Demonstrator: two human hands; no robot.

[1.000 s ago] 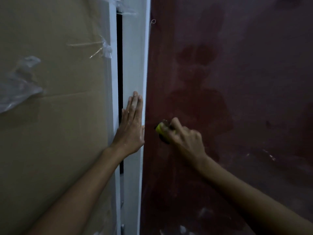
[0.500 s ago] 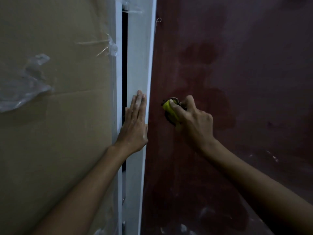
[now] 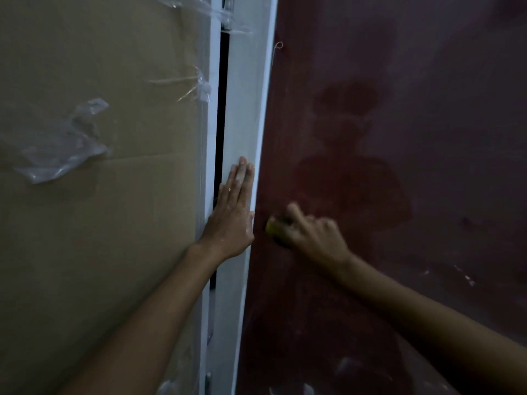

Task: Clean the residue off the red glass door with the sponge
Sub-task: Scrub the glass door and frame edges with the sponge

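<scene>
The left hand [image 3: 232, 220] lies flat with fingers straight and pressed together against the white vertical door frame [image 3: 242, 124], holding nothing. At three o'clock from it, just beside it, the right hand [image 3: 310, 233] is curled around a yellow sponge with a dark underside [image 3: 273, 228], pinching it against the dark red glass door [image 3: 399, 138]; motion blur softens both hand and sponge. The sponge sits near the glass's left edge, at nine o'clock of the pane. Pale residue specks [image 3: 464, 276] dot the glass at four o'clock. Brown cardboard sheeting [image 3: 99, 223] with crumpled clear plastic tape [image 3: 62, 146] covers the left.
</scene>
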